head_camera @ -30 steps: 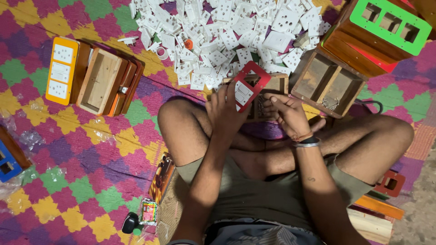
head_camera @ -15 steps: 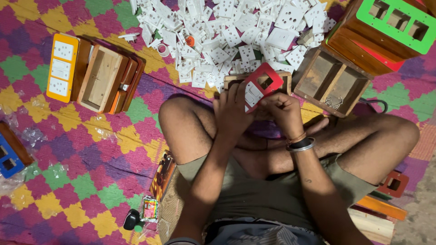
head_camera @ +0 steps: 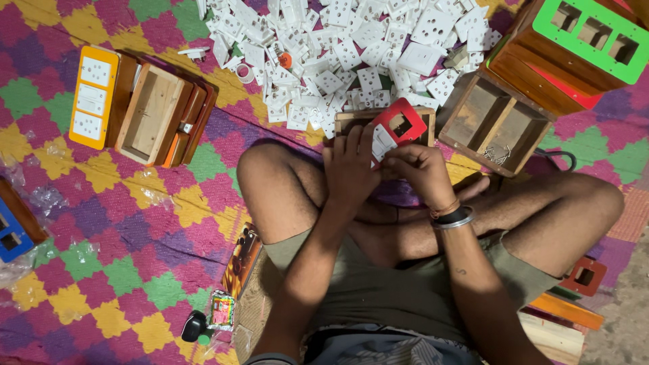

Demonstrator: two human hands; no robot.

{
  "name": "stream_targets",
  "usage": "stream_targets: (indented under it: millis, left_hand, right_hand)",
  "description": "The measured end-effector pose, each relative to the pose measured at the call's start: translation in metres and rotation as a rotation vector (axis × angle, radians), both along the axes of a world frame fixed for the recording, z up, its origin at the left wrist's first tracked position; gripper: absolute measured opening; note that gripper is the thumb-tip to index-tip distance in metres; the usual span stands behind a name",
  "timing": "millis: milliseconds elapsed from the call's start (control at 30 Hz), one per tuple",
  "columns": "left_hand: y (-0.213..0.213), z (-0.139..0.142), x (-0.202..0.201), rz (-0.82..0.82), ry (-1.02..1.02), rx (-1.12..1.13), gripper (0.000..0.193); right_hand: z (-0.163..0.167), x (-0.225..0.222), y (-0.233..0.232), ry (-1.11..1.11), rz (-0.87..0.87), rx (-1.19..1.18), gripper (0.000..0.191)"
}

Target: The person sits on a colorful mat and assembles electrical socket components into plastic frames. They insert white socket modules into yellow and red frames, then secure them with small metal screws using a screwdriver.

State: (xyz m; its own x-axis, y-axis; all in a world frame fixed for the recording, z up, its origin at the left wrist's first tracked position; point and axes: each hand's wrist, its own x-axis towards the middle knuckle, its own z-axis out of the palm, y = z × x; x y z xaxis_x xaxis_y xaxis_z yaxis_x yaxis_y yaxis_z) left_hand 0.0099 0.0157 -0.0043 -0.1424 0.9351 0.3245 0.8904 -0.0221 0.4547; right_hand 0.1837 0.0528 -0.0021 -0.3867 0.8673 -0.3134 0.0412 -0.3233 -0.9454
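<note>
I sit cross-legged on a patterned mat. My left hand [head_camera: 351,169] and my right hand [head_camera: 420,172] together hold a red switch plate [head_camera: 399,125] with a white socket module [head_camera: 382,143] set in it. The plate is tilted over a small wooden box [head_camera: 348,120] just beyond my shins. My right wrist wears a dark bracelet [head_camera: 451,217]. The fingers of both hands press on the near edge of the plate and hide part of the white module.
A heap of white socket modules [head_camera: 338,54] lies ahead. An open wooden box [head_camera: 493,125] and a green-faced box [head_camera: 581,40] stand at the right. A yellow plate [head_camera: 91,94] and wooden boxes [head_camera: 159,115] lie left. A blue box [head_camera: 13,233] sits far left.
Both hands have shifted slightly on the red plate, and it now lies lower against the small wooden box. The right hand's fingers have closed in on the white module.
</note>
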Motion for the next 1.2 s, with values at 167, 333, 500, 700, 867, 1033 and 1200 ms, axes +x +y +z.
stream_targets:
  millis: [167, 333, 500, 700, 867, 1033, 1200]
  left_hand:
    - [-0.001, -0.001, 0.002, -0.006, 0.095, -0.028, 0.078]
    - [-0.001, 0.001, 0.003, -0.017, 0.061, -0.015, 0.078]
    - [-0.001, 0.003, 0.004, 0.000, 0.053, -0.058, 0.077]
    - [-0.006, 0.008, 0.001, 0.001, -0.018, -0.059, 0.074]
    - [-0.006, 0.011, 0.005, 0.031, -0.074, -0.054, 0.072]
    - [-0.005, 0.010, 0.005, 0.046, -0.082, -0.081, 0.078]
    - [-0.006, 0.006, 0.004, 0.062, -0.057, -0.075, 0.078]
  right_hand:
    - [-0.004, -0.006, -0.004, -0.148, -0.026, 0.090, 0.010]
    - [0.005, -0.014, -0.006, -0.294, -0.068, 0.201, 0.007]
    - [0.009, -0.023, -0.011, -0.389, -0.082, 0.423, 0.008]
    - [-0.013, -0.024, -0.012, -0.097, -0.198, 0.205, 0.017]
    - [-0.023, -0.028, -0.016, -0.165, -0.394, 0.233, 0.040]
    - [-0.021, -0.028, -0.016, -0.088, -0.312, -0.151, 0.015]
    - [-0.026, -0.026, -0.014, -0.130, -0.184, -0.026, 0.018]
